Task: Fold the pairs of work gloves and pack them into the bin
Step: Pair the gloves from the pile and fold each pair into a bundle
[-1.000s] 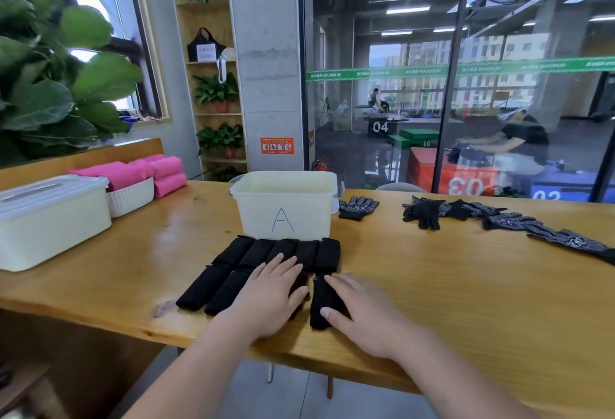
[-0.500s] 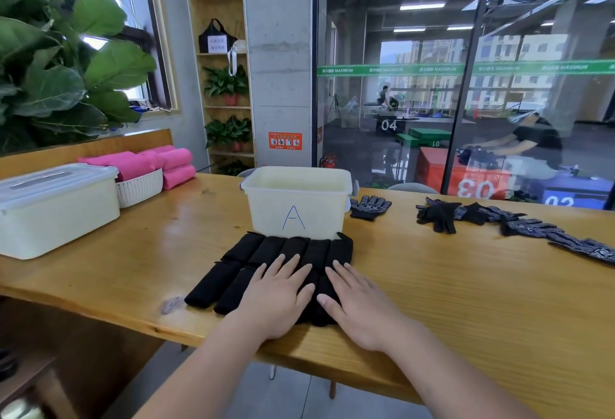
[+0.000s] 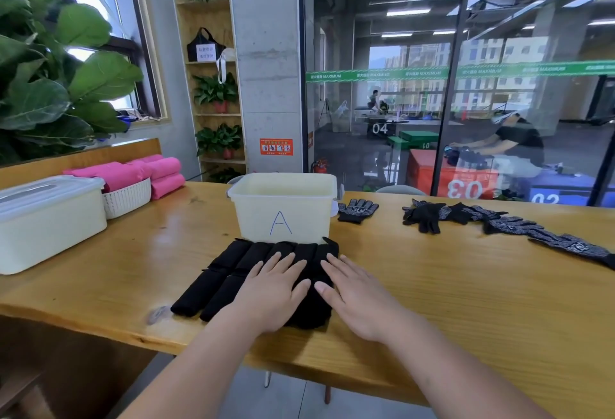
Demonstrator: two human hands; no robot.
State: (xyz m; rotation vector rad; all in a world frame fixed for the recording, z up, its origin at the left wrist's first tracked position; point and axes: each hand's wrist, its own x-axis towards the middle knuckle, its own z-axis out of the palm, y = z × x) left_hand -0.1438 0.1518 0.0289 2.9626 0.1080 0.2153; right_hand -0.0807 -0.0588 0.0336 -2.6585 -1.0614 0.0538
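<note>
All fingers (image 3: 287, 264) straight, left hand (image 3: 269, 297), right hand (image 3: 358, 300) pressing black gloves (image 3: 213, 282), bin (image 3: 283, 210) just behind, loose gloves (image 3: 499, 223) right.

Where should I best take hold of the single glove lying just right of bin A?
Probably pinch the single glove at its cuff, coming from the near side: it lies flat beside bin A, fingers pointing away, cuff edge toward you.

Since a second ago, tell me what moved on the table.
The right hand slid left, pushing the separate right strip of the black gloves against the rest; both hands now press flat, side by side. The left hand, bin and spare gloves stayed put.
</note>
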